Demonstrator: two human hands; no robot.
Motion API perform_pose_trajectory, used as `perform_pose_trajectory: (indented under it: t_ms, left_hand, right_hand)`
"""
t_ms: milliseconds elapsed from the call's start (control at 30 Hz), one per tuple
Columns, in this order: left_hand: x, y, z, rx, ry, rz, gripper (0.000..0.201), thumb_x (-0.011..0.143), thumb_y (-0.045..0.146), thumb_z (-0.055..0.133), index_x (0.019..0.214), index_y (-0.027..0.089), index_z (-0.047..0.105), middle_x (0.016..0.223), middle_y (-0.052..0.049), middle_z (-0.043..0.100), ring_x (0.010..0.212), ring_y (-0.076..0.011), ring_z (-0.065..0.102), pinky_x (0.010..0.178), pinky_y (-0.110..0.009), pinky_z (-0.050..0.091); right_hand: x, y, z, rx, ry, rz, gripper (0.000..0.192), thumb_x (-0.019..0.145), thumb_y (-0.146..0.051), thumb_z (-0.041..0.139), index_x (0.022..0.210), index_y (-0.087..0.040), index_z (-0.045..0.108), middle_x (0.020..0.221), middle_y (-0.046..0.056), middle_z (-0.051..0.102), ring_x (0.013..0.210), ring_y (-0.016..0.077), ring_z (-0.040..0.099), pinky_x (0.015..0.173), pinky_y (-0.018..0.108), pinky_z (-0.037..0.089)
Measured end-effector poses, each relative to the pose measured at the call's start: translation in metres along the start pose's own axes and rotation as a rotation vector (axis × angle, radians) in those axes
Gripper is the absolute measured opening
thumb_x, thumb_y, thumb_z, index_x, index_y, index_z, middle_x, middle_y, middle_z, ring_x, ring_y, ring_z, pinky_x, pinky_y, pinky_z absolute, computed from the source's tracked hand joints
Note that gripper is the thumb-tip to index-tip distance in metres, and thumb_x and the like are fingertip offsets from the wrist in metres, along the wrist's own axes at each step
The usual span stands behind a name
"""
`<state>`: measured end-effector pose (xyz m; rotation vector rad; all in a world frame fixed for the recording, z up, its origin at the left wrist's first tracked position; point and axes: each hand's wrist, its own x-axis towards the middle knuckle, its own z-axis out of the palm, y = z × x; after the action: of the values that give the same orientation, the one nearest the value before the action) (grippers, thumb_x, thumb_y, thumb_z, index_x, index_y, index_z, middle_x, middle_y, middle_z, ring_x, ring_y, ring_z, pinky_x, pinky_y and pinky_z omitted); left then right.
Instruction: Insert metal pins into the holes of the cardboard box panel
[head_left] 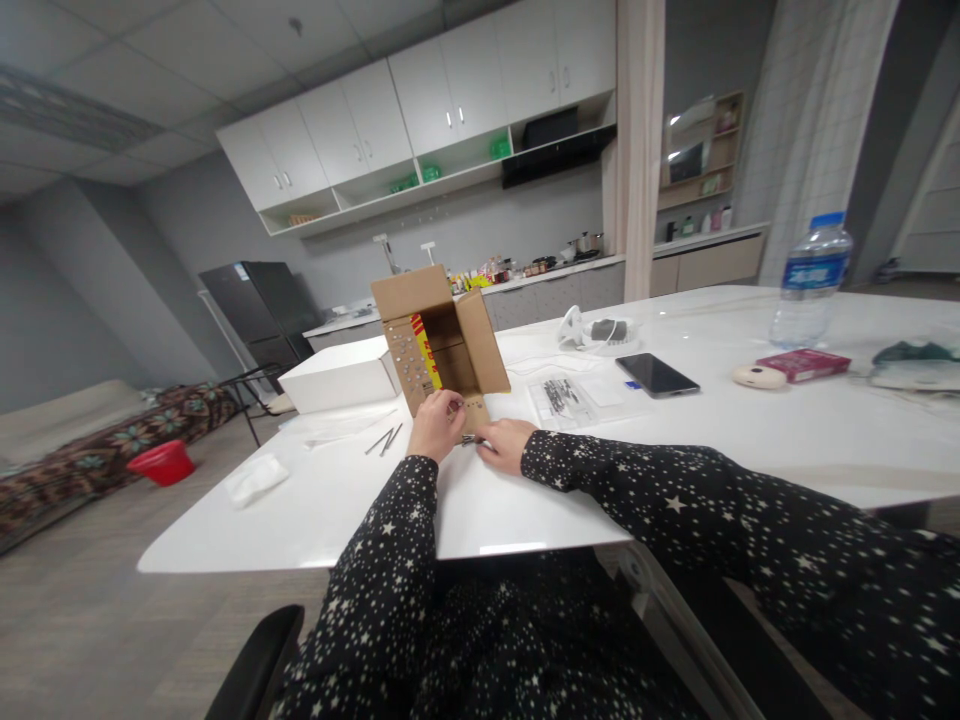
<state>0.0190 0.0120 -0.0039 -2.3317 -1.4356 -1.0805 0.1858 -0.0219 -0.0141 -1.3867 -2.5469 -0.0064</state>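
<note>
An open cardboard box (484,345) stands on the white table, its mouth facing me and its flaps spread. Small silvery dots lie in rows over the left flap, beside a yellow and red strip (426,350). My left hand (436,426) is at the box's lower front, thumb and fingers pinched together; what is between them is too small to name. To its right, my right hand (507,446) rests low on the table with bent fingers. Its fingertips are at a few small dark metal pieces (469,439), possibly screws; whether they grip one is hidden.
Two long metal rods (385,440) and a crumpled white tissue (256,480) lie to the left, near a white box (341,375). Rightward are a clear bag of small parts (566,400), a phone (657,375), a pink box (804,365) and a water bottle (810,285).
</note>
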Motion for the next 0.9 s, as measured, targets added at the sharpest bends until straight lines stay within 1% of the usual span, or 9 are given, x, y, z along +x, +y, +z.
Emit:
perform_pose_trajectory:
  t_ms: [100, 300, 467, 600, 733, 833, 900]
  left_hand:
    - [0.0, -0.001, 0.001, 0.012, -0.029, 0.001, 0.012, 0.082, 0.022, 0.052, 0.089, 0.019, 0.06, 0.085, -0.004, 0.063, 0.082, -0.0169, 0.058, 0.081, -0.03, 0.046]
    - [-0.001, -0.002, -0.002, 0.102, -0.09, -0.081, 0.016, 0.084, 0.025, 0.05, 0.088, 0.019, 0.065, 0.087, -0.005, 0.067, 0.081, -0.0186, 0.061, 0.078, -0.031, 0.047]
    - [-0.001, -0.004, -0.001, 0.101, -0.135, -0.109, 0.022, 0.087, 0.028, 0.048, 0.093, 0.019, 0.067, 0.089, -0.006, 0.07, 0.081, -0.0194, 0.063, 0.079, -0.031, 0.048]
    - [-0.001, -0.004, 0.0, 0.107, -0.124, -0.099, 0.024, 0.089, 0.029, 0.047, 0.095, 0.018, 0.067, 0.093, -0.008, 0.069, 0.085, -0.0207, 0.063, 0.081, -0.032, 0.048]
    - [0.0, -0.008, 0.001, 0.122, -0.086, -0.103, 0.025, 0.09, 0.028, 0.045, 0.094, 0.017, 0.067, 0.094, -0.009, 0.069, 0.089, -0.0213, 0.063, 0.083, -0.032, 0.048]
    - [0.0, -0.013, 0.001, 0.116, -0.058, -0.151, 0.023, 0.089, 0.025, 0.047, 0.095, 0.017, 0.068, 0.096, -0.009, 0.07, 0.09, -0.0209, 0.063, 0.085, -0.031, 0.048]
    - [0.001, -0.014, -0.001, 0.102, -0.045, -0.212, 0.022, 0.088, 0.024, 0.048, 0.096, 0.019, 0.068, 0.098, -0.008, 0.071, 0.09, -0.0201, 0.064, 0.085, -0.03, 0.048]
  right_hand:
    - [0.0, 0.0, 0.0, -0.002, 0.001, -0.005, 0.029, 0.089, -0.033, 0.043, 0.11, -0.023, 0.061, 0.105, 0.007, 0.069, 0.092, 0.0216, 0.064, 0.073, 0.029, 0.043]
    - [-0.001, 0.001, 0.0, -0.001, 0.011, -0.014, 0.028, 0.088, -0.032, 0.042, 0.108, -0.023, 0.061, 0.106, 0.007, 0.069, 0.093, 0.0226, 0.064, 0.072, 0.029, 0.043]
    - [-0.001, 0.001, 0.0, 0.002, 0.012, -0.021, 0.028, 0.088, -0.031, 0.042, 0.107, -0.023, 0.06, 0.106, 0.007, 0.069, 0.093, 0.0227, 0.064, 0.072, 0.029, 0.042]
    - [-0.001, 0.001, 0.0, 0.004, 0.004, -0.012, 0.028, 0.088, -0.032, 0.043, 0.108, -0.023, 0.06, 0.106, 0.007, 0.068, 0.094, 0.0223, 0.064, 0.073, 0.029, 0.042]
    - [-0.001, 0.001, 0.0, 0.002, 0.002, -0.022, 0.029, 0.088, -0.032, 0.042, 0.108, -0.022, 0.06, 0.107, 0.007, 0.068, 0.094, 0.0225, 0.063, 0.073, 0.029, 0.043]
    - [0.0, 0.001, 0.001, 0.006, 0.001, -0.017, 0.03, 0.088, -0.032, 0.042, 0.109, -0.022, 0.06, 0.106, 0.007, 0.068, 0.093, 0.0221, 0.063, 0.073, 0.029, 0.042]
    - [0.0, 0.002, 0.001, 0.01, -0.001, -0.014, 0.03, 0.088, -0.032, 0.042, 0.111, -0.023, 0.06, 0.106, 0.007, 0.068, 0.092, 0.0216, 0.063, 0.074, 0.029, 0.042]
